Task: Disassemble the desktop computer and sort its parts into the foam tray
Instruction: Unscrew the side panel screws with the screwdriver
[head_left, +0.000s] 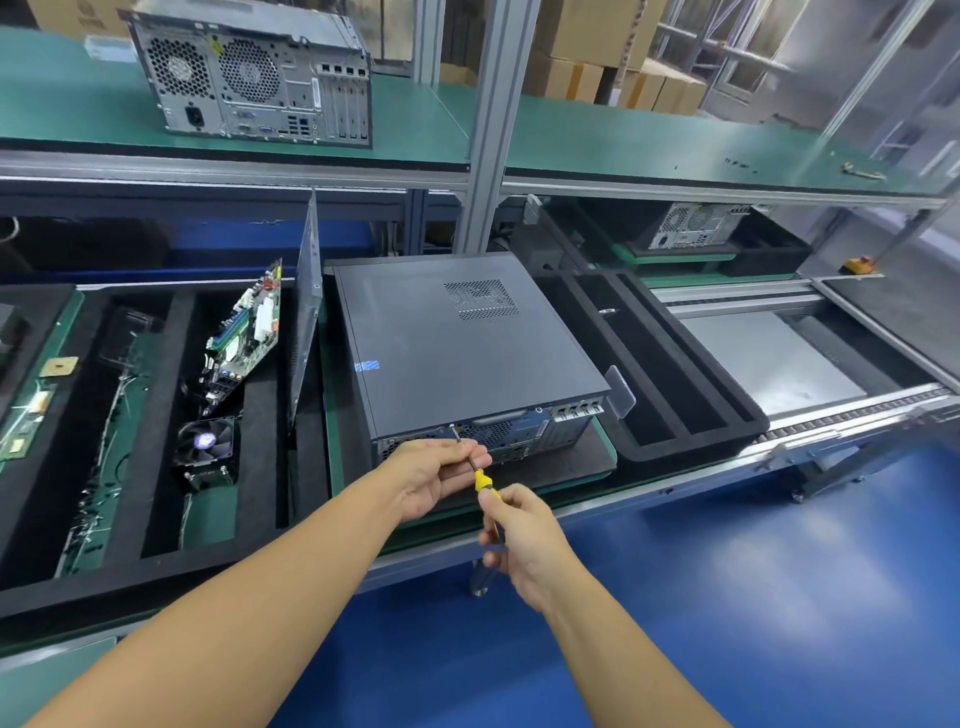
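With the dark grey metal desktop computer case (457, 343) lying flat between black foam trays (675, 374), both grips clamp the yellow-handled screwdriver (480, 475), right hand (524, 540) on handle, left hand (441, 480) pinching shaft; a slipping tip could strip or drop the rear screw.

1. The desktop computer (457, 338) is seen in dark grey, with a dotted vent grid and a small blue sticker on its lid.
2. The screwdriver (485, 480) is marked by a yellow handle with black.
3. The foam tray (156, 566) is shown in black, laid over green.
4. A motherboard (247, 332) is picked out in green, with white and red parts.
5. The floor (701, 597) is coloured bright blue.
6. The upper shelf (623, 140) is covered in teal green.
7. A silver-grey computer (249, 73) with round perforated vents is seen there.
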